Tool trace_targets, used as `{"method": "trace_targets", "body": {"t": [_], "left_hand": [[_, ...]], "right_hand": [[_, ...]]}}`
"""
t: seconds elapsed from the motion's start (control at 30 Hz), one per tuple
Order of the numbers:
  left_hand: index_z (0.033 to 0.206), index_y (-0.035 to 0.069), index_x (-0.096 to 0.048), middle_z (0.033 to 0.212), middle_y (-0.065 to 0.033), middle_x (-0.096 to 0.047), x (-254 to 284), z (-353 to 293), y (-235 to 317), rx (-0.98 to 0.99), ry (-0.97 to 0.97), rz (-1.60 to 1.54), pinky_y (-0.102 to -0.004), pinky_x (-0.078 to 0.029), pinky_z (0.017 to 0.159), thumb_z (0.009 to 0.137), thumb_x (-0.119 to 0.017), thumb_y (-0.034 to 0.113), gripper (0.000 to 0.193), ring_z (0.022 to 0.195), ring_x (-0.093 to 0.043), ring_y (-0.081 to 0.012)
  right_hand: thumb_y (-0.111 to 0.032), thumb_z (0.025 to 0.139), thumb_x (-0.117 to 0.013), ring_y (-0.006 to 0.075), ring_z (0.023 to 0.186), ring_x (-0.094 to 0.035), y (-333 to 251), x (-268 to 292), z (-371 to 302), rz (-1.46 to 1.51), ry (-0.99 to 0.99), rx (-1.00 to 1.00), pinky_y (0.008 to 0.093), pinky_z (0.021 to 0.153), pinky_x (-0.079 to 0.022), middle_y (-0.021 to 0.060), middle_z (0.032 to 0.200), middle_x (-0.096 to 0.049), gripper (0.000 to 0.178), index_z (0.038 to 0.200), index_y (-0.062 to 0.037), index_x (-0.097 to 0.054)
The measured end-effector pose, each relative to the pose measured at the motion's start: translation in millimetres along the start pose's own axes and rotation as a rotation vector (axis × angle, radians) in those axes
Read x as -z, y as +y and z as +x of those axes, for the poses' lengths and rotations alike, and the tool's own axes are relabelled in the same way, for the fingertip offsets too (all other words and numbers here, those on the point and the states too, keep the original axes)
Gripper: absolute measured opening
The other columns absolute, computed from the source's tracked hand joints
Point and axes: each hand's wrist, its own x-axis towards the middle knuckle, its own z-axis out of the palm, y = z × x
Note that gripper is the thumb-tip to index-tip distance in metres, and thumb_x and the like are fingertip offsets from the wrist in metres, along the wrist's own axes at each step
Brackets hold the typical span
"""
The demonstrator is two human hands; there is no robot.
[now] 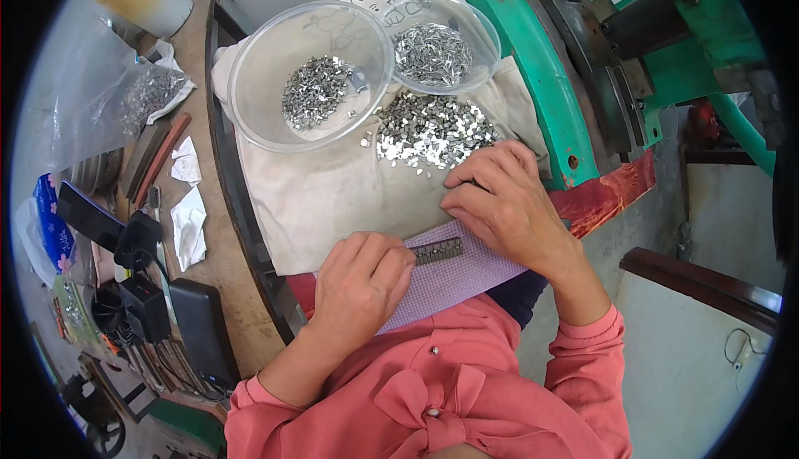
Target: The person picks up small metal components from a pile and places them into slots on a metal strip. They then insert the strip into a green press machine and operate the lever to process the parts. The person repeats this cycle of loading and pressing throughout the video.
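My left hand [359,286] is closed at the left end of a short dark metal bar with a row of slots [439,251]. The bar lies over a purple checked cloth [483,272] on my lap. My right hand [509,205] hovers by the near right side of a pile of small shiny metal pieces [433,130], fingers curled together. Whatever its fingertips hold is hidden. Behind the pile stand two clear round plastic tubs, a larger one [258,126] on the left and a smaller one [493,39] on the right, both with small metal parts inside.
Beige cloth [291,201] covers the work surface. A green press-like machine [553,84] stands at the right. On the wooden table [225,292] at the left lie crumpled white paper [189,226], a reddish bar [162,159] and a black rectangular case [204,330].
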Motion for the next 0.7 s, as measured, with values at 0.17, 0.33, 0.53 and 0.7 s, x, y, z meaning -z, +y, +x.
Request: {"method": "trace_targets", "body": {"t": [0.17, 0.33, 0.53, 0.7], "left_hand": [[0.088, 0.005, -0.065, 0.092, -0.0075, -0.065, 2, 0, 0, 0.064, 0.023, -0.074, -0.0383, -0.049, 0.068, 0.070, -0.081, 0.001, 0.024, 0.080, -0.061, -0.0281], [0.089, 0.005, -0.065, 0.093, -0.0073, -0.065, 4, -1, -3, 0.050, -0.007, -0.073, -0.0386, -0.049, 0.068, 0.071, -0.080, 0.001, 0.024, 0.080, -0.059, -0.0279], [0.090, 0.005, -0.065, 0.094, -0.0079, -0.065, 5, -2, -3, 0.042, -0.023, -0.064, -0.0389, -0.049, 0.068, 0.071, -0.080, 0.001, 0.024, 0.080, -0.059, -0.0283], [0.093, 0.005, -0.064, 0.094, -0.0092, -0.065, 6, -2, -4, 0.038, -0.034, -0.093, -0.0399, -0.049, 0.069, 0.071, -0.081, 0.003, 0.027, 0.081, -0.060, -0.0297]], "right_hand": [[-0.011, 0.076, -0.080, 0.0244, 0.103, -0.060, -8, 5, -11, 0.064, 0.002, -0.070, 0.0452, 0.101, -0.038, 0.0010, 0.104, -0.065, 0.018, 0.090, -0.0115, -0.068], [-0.011, 0.079, -0.076, 0.0229, 0.102, -0.060, -27, 6, -25, 0.080, 0.008, -0.073, 0.0468, 0.101, -0.040, 0.0010, 0.100, -0.065, 0.013, 0.088, -0.0093, -0.067], [-0.011, 0.079, -0.072, 0.0197, 0.104, -0.060, -39, 0, -31, -0.044, -0.010, -0.071, 0.0480, 0.105, -0.039, -0.0001, 0.101, -0.065, 0.010, 0.088, -0.0105, -0.068], [-0.013, 0.077, -0.072, 0.0197, 0.104, -0.060, -42, 0, -30, -0.083, -0.013, -0.092, 0.0478, 0.106, -0.038, -0.0006, 0.101, -0.065, 0.010, 0.087, -0.0123, -0.069]]}}
